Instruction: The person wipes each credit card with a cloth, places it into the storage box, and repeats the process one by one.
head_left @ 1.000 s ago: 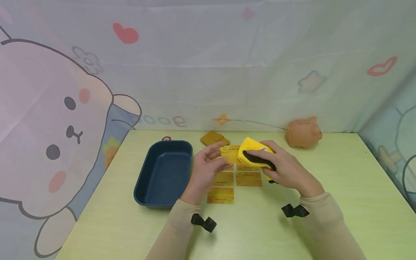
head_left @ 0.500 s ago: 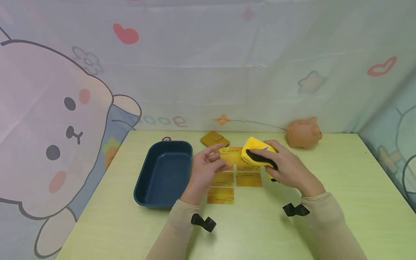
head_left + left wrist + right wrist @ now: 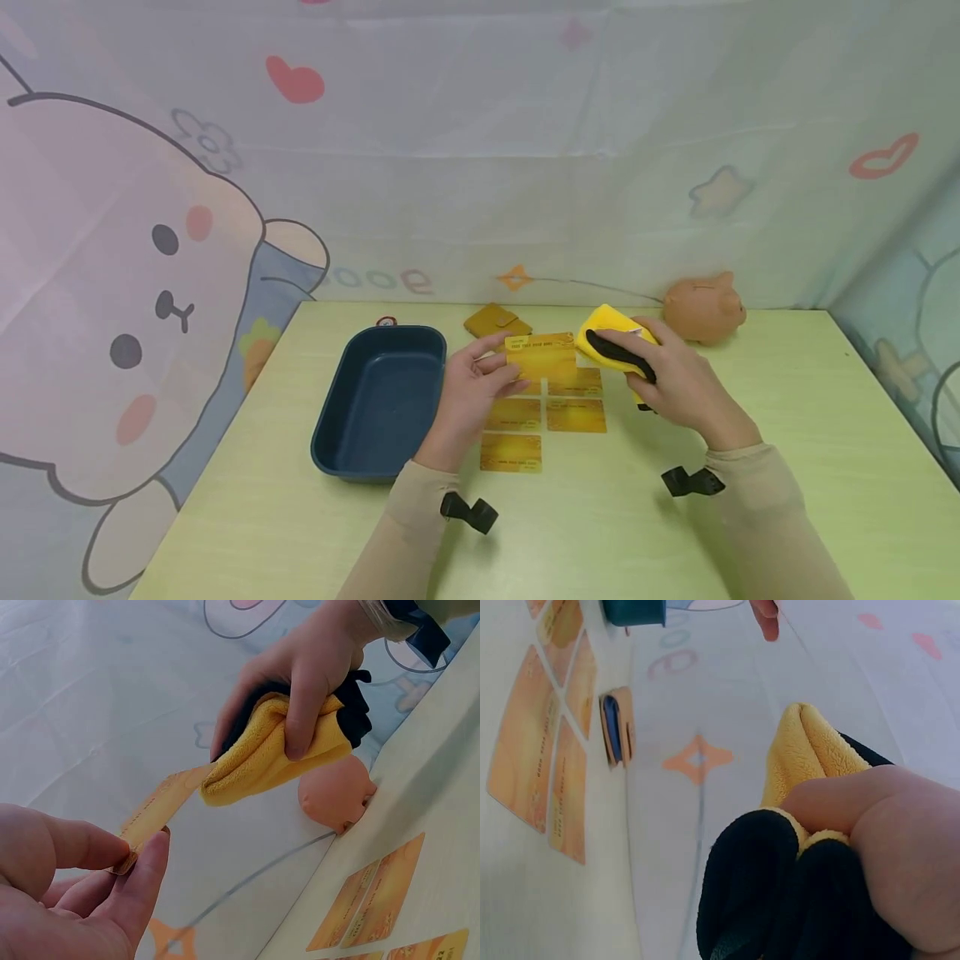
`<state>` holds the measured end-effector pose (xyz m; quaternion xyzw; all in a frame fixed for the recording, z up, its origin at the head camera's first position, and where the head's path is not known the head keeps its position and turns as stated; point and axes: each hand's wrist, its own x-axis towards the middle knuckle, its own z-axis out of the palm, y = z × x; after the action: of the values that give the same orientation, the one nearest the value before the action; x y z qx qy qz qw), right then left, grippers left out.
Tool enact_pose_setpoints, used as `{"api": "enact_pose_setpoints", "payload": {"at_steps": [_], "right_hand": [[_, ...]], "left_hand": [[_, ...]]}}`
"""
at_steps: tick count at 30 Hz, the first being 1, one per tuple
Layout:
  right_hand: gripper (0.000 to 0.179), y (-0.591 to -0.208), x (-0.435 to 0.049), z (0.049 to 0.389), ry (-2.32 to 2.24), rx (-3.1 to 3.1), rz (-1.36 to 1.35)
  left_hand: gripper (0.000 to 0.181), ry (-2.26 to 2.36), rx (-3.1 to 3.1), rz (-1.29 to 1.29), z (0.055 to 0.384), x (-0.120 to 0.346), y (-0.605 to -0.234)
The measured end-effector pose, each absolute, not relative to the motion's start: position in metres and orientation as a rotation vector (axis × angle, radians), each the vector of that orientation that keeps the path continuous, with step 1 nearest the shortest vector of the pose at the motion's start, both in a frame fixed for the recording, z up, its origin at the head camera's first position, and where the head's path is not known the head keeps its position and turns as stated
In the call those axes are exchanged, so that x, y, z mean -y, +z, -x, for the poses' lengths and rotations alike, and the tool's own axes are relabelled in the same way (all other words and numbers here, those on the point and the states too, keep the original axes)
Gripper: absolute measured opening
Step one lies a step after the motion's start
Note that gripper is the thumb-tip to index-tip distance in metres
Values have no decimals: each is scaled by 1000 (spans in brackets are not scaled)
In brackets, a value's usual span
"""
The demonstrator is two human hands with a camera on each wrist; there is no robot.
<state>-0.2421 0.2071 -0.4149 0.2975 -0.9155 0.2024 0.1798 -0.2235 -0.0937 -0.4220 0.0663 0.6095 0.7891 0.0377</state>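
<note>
My left hand pinches a gold card by its left end between thumb and fingers, up above the table. A folded yellow cloth with black edging is gripped in my right hand, just off the card's right end. In the left wrist view the cloth overlaps the card's far end. Below the hands, several similar gold cards lie in rows on the table. The right wrist view shows the bunched cloth under my thumb, with the held card out of sight.
A dark blue tray stands left of the cards. Behind them lies a mustard wallet, and a piggy bank sits at the back right. A small red-and-white round item shows behind the tray. A printed curtain hangs behind the table.
My right hand has drawn the cloth rightward along the gold card and off its end, so the whole card face shows. My left hand has stayed nearly still.
</note>
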Motion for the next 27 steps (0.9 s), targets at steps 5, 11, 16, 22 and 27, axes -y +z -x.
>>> {"api": "enact_pose_setpoints", "payload": {"at_steps": [5,11,16,22,27], "right_hand": [[71,-411,-213,241,606,2569,-830],[70,-404,-216,239,640,2527,-847],[69,-401,-217,238,658,2519,-848],[67,-398,-218,237,670,2515,-845],[69,-397,-218,236,682,2496,-852]], "left_hand": [[51,2422,-1887,-145,223,92,-421],[25,2463,-1881,-137,223,89,-420],[21,2442,-1953,-206,224,89,-423],[23,2372,-2036,-232,225,91,-425],[22,2309,-2081,-225,225,92,-425]]}}
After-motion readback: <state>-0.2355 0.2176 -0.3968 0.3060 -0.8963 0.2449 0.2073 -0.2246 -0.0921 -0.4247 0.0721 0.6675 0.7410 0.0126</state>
